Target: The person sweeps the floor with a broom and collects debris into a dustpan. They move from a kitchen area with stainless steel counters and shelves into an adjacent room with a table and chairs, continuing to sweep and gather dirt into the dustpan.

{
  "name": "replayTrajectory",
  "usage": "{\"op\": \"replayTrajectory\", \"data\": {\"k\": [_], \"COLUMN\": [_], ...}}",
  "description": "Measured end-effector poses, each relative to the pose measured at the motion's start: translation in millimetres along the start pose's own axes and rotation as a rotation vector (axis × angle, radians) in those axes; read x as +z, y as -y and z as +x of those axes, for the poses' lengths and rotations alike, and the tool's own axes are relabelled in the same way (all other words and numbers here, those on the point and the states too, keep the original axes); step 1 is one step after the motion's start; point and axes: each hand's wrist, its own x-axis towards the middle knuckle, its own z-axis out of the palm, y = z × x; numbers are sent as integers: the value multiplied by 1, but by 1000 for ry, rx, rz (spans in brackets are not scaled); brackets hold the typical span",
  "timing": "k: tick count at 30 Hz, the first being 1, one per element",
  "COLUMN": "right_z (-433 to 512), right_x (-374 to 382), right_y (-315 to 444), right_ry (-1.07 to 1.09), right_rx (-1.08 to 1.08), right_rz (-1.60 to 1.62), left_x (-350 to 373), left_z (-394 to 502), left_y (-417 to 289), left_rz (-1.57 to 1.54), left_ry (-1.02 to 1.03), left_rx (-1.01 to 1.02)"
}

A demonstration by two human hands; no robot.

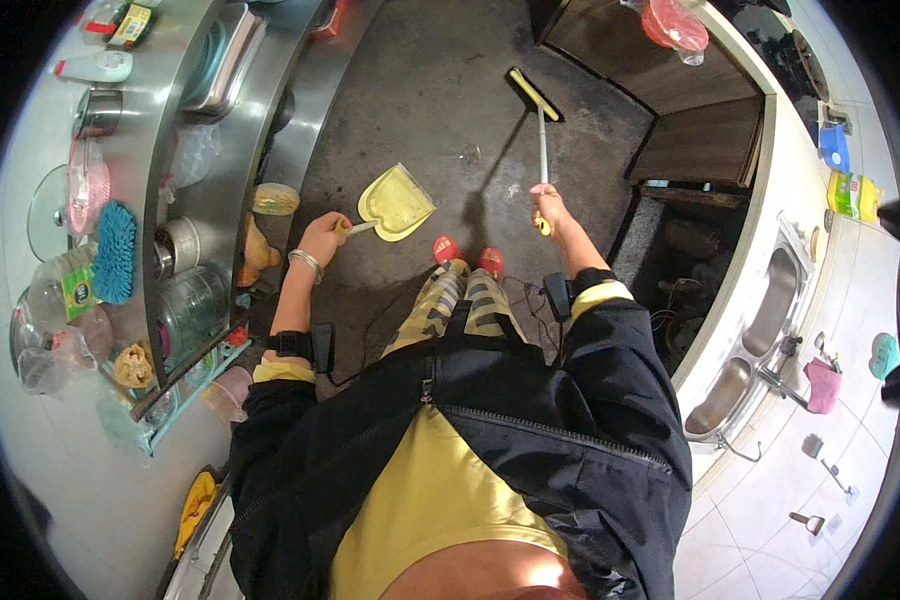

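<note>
My left hand grips the end of the handle of a yellow dustpan, whose pan is over the dark floor, left of my feet. My right hand is closed around the grey handle of a yellow-headed broom, with the yellow handle end showing below my fist. The broom head lies farther out on the floor, slanted, and casts a long shadow. Between the two tools a small pale round thing is on the floor; I cannot tell what it is. Red slippers are on my feet.
A steel shelf rack with pots, lids and bottles stands at the left, with a squash low down. On the right runs a counter with a double steel sink above dark wooden cabinets. Cables lie near my legs.
</note>
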Motion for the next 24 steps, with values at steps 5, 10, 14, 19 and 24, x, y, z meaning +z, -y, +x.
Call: {"op": "replayTrajectory", "data": {"k": [5,10,14,19,24], "right_z": [-58,-128,-162,-171,-136], "right_x": [47,38,21,12,-8], "right_y": [-57,-56,-21,8,17], "right_ry": [157,460,555,504,365], "right_rx": [229,581,565,402,385], "right_rz": [95,506,437,218,224], "left_x": [-2,-6,-7,-9,-18], "left_z": [13,26,30,21,-19], "left_y": [-7,-12,-17,-3,19], "left_rz": [-11,41,17,20,-23], "left_ry": [-23,-16,-15,36,91], "left_rx": [7,-5,-33,-76,-95]}}
